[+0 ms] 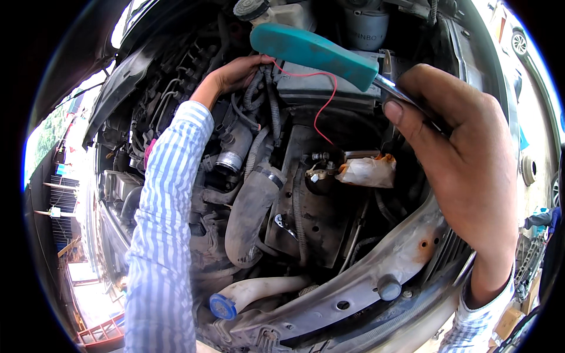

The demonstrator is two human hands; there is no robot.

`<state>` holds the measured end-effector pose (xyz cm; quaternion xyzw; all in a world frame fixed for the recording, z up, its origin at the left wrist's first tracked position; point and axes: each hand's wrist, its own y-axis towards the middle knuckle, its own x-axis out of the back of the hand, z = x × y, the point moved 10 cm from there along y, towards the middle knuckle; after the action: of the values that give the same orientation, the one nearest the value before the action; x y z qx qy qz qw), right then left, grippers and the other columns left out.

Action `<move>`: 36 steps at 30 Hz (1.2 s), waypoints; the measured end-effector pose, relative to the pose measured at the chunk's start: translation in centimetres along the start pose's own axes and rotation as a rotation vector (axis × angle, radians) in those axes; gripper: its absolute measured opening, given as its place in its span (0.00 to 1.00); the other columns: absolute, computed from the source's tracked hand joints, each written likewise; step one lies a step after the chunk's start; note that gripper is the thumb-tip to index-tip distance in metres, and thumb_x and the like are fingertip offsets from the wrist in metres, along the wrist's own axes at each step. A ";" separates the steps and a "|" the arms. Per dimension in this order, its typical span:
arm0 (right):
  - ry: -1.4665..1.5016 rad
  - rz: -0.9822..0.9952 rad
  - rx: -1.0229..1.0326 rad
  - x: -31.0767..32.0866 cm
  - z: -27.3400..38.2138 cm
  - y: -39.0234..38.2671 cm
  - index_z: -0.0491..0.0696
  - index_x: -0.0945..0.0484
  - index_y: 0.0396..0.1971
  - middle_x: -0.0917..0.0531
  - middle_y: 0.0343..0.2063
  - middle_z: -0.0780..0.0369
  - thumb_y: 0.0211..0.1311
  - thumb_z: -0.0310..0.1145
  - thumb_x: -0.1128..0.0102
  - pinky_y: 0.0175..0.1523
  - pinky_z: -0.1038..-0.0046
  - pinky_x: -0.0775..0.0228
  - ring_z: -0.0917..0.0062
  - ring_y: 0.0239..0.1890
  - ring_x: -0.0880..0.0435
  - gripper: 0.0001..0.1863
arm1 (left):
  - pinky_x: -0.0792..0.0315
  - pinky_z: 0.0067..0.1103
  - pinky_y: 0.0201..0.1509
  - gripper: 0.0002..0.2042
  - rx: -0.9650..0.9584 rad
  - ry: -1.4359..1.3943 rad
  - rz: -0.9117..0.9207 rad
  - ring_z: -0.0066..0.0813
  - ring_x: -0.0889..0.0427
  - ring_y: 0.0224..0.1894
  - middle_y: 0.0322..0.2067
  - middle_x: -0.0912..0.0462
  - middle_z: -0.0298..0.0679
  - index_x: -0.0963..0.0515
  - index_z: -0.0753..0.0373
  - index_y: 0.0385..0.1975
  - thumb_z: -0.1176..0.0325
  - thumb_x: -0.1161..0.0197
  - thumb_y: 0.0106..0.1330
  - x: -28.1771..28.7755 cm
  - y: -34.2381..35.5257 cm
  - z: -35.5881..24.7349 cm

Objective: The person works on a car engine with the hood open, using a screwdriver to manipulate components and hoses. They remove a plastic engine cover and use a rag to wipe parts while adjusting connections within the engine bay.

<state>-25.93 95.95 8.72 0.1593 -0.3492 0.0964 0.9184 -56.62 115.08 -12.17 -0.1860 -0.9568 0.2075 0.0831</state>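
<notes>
My right hand (465, 153) is closed round the metal shaft of a screwdriver (315, 52), whose teal handle points away to the upper left. Farther off, my left hand (238, 72) reaches into the engine bay, its fingertips together at the upper end of a thin red wire (335, 89). From there the wire loops right and runs down towards a cable clamp (318, 175) and a paper-wrapped bundle (368, 171). These lie above a dark metal tray (323, 226). A ratchet wrench (285, 225) rests at the tray's left side. The screwdriver's tip is hidden by my right hand.
A grey box cover (326, 91) lies behind the tray, with a fluid reservoir (288, 16) beyond. The engine and corrugated hoses (273, 109) fill the left. A thick black air hose (250, 215), a blue-capped filler neck (223, 306) and the front crossmember (365, 276) stand nearer.
</notes>
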 end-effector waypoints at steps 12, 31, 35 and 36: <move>0.032 -0.041 0.006 -0.1 -0.6 -0.2 0.37 0.24 0.37 0.27 0.23 0.64 0.68 0.28 0.37 0.32 0.77 0.40 0.83 0.26 0.35 0.09 | 0.28 0.14 0.42 0.26 -0.069 0.056 0.001 0.11 0.23 0.43 0.49 0.17 0.25 0.27 0.56 0.62 0.44 0.44 0.75 1.9 2.1 2.1; -0.001 -0.050 0.130 0.1 -0.5 0.0 0.36 0.24 0.37 0.28 0.22 0.54 0.66 0.29 0.38 0.33 0.72 0.36 0.75 0.25 0.37 0.10 | 0.32 0.27 0.60 0.43 0.010 0.209 -0.314 0.37 0.26 0.60 0.64 0.27 0.48 0.37 0.69 0.71 0.36 0.42 0.69 1.6 0.3 1.8; -0.032 -0.026 0.032 -0.3 -1.8 0.2 0.37 0.22 0.36 0.31 0.18 0.56 0.67 0.30 0.38 0.30 0.70 0.39 0.78 0.24 0.38 0.10 | 0.41 0.31 0.72 0.45 -0.037 0.331 -0.351 0.44 0.33 0.70 0.67 0.30 0.54 0.35 0.70 0.69 0.32 0.43 0.67 2.1 0.5 1.3; -0.014 -0.005 0.008 -0.4 -2.1 0.2 0.37 0.23 0.36 0.31 0.18 0.56 0.67 0.30 0.39 0.30 0.70 0.40 0.76 0.23 0.39 0.10 | 0.40 0.31 0.71 0.45 -0.057 0.396 -0.381 0.43 0.33 0.70 0.67 0.30 0.54 0.34 0.70 0.69 0.32 0.43 0.67 2.3 0.4 0.8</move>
<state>-25.03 96.91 6.99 0.1644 -0.3548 0.0941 0.9155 -58.76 116.02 -12.87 -0.0417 -0.9451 0.1207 0.3009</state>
